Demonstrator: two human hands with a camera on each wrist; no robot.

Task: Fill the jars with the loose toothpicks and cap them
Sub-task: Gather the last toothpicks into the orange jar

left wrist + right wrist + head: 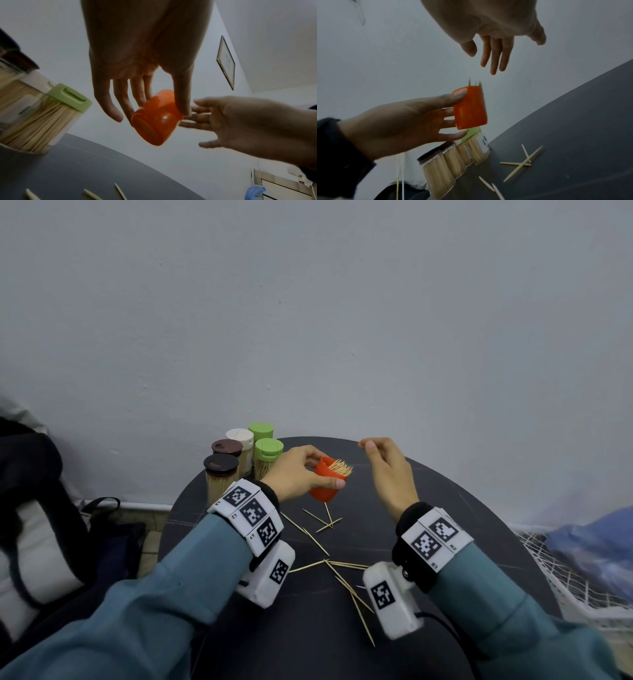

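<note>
My left hand (301,470) (142,83) grips an orange jar (325,481) (155,119) (470,108) between thumb and fingers, lifted off the table and tilted to the right. Toothpick tips (340,468) (475,83) stick out of its uncapped mouth. My right hand (387,470) (494,44) hovers just right of the jar's mouth, fingers relaxed and holding nothing. Loose toothpicks (329,546) (522,161) lie scattered on the dark round table (445,508) between my wrists.
Several capped jars full of toothpicks, with brown (221,465), white (239,435) and green (269,448) (68,97) lids, stand at the table's back left edge by the wall. A dark bag (37,508) sits left of the table, a white wire basket (582,577) to the right.
</note>
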